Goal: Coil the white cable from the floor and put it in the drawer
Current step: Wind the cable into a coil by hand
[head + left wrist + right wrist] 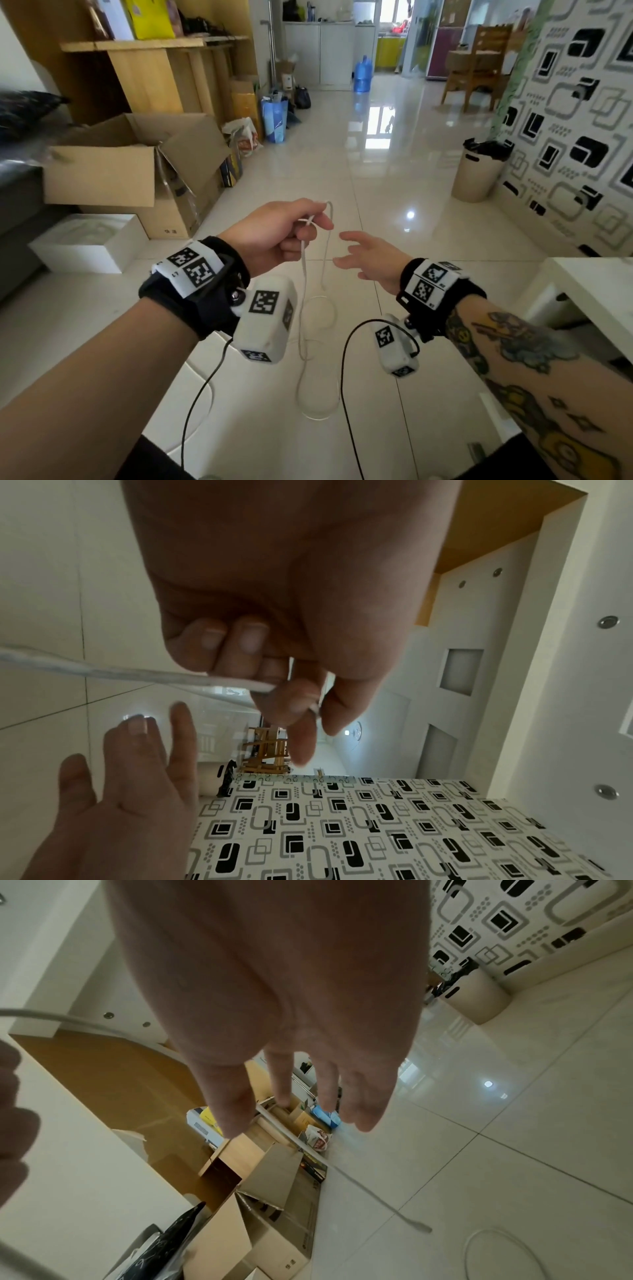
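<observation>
White cable hung from a pinch

White cable point(325, 236) dangled from the left hand point(277, 233), pinched at a loop, strands trailing to the tiled floor point(394, 192). Right hand point(371, 258) hovered just beside it, fingers spread, holding nothing.

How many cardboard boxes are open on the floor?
1 for sure: the big box at left by the shelves. Smaller boxes stand behind it along the wall; whether those are open I cannot tell.

We lose part of the white cable point(302, 260) inside the curled fingers of the left hand point(274, 233). In the right wrist view the cable is blurred, and the left hand is cut off by the left edge.
</observation>
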